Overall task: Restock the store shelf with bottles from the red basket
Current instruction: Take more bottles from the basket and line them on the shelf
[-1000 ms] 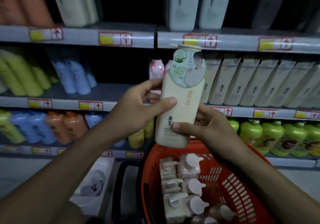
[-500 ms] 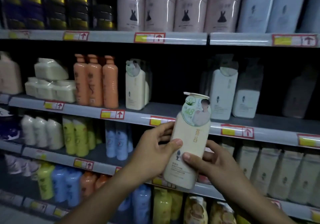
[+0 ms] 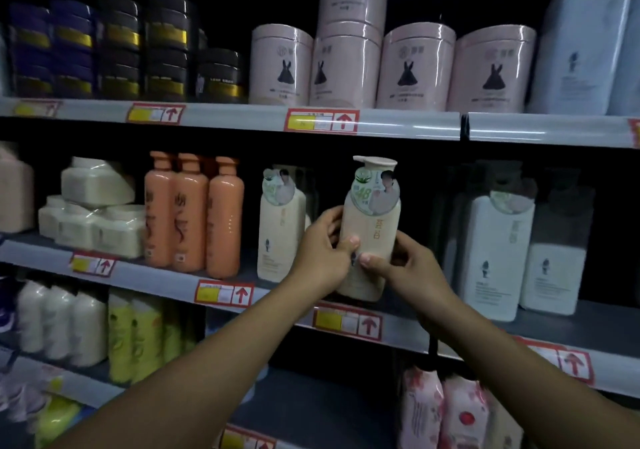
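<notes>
Both hands set a cream pump bottle into the middle shelf's gap.

The left hand (image 3: 322, 251) and right hand (image 3: 405, 268) curl round the cream plastic pump bottle with a round paper tag (image 3: 372, 226), upright, its base about at the grey shelf edge (image 3: 277, 291), likely for steady placing. A matching cream bottle (image 3: 280, 226) stands just left; white bottles (image 3: 491, 258) right; the gap looks free.

The middle shelf (image 3: 166, 277) carries, left to right, wrapped cream packs (image 3: 93, 220), three orange bottles (image 3: 194, 213), a cream bottle (image 3: 280, 226) and white bottles (image 3: 491, 258). The upper shelf (image 3: 225, 116) carries dark jars (image 3: 121, 46) and pink canisters (image 3: 381, 67).
</notes>
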`<action>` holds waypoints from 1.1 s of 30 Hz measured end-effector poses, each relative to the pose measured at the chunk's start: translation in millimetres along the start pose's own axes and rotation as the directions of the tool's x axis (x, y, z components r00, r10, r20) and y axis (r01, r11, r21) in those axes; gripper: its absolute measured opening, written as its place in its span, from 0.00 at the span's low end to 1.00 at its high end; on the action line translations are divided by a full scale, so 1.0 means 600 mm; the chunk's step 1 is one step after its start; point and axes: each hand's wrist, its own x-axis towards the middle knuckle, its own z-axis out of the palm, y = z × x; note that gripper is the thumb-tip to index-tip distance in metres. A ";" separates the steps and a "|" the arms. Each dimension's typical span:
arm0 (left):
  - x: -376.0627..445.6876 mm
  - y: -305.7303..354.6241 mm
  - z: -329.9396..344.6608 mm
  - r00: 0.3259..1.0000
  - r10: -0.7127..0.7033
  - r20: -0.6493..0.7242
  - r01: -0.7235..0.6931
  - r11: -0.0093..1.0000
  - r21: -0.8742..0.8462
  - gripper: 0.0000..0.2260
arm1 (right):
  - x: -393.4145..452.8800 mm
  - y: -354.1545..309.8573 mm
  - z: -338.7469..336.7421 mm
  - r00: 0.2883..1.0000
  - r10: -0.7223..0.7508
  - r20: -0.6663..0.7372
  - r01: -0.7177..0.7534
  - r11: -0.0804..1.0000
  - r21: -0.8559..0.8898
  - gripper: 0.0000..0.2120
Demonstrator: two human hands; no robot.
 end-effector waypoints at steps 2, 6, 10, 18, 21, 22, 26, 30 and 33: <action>0.027 -0.020 0.008 0.999 -0.013 -0.032 0.014 1.000 0.011 0.23 | 0.034 0.017 0.006 1.000 0.023 0.013 -0.023 1.000 -0.015 0.22; 0.058 -0.060 0.025 0.996 -0.051 -0.072 0.054 0.998 0.045 0.22 | 0.082 0.054 0.011 0.999 0.027 0.021 -0.024 0.992 -0.127 0.25; 0.063 -0.082 0.031 0.990 -0.071 -0.120 0.081 0.993 0.081 0.22 | 0.102 0.068 0.011 0.997 0.044 0.064 -0.031 0.980 -0.197 0.27; 0.026 -0.125 0.053 0.980 -0.084 -0.182 0.139 0.939 0.315 0.19 | 0.082 0.085 -0.004 0.983 0.155 -0.094 -0.180 0.898 -0.401 0.24; 0.040 -0.124 0.060 0.968 -0.072 -0.242 0.167 0.901 0.400 0.15 | 0.093 0.091 -0.003 0.981 0.156 -0.112 -0.190 0.883 -0.428 0.20; 0.048 -0.123 0.062 0.964 -0.086 -0.253 0.189 0.888 0.419 0.15 | 0.098 0.090 -0.001 0.982 0.158 -0.107 -0.189 0.883 -0.430 0.19; 0.084 -0.129 0.073 0.954 -0.106 -0.280 0.238 0.836 0.494 0.14 | 0.118 0.091 0.012 0.982 0.154 -0.107 -0.186 0.871 -0.455 0.16; 0.120 -0.141 0.076 0.950 -0.120 -0.290 0.268 0.792 0.549 0.13 | 0.150 0.096 0.029 0.976 0.183 -0.117 -0.217 0.858 -0.466 0.16; 0.141 -0.148 0.073 0.944 -0.137 -0.301 0.289 0.784 0.549 0.14 | 0.173 0.102 0.036 0.967 0.223 -0.126 -0.255 0.857 -0.447 0.16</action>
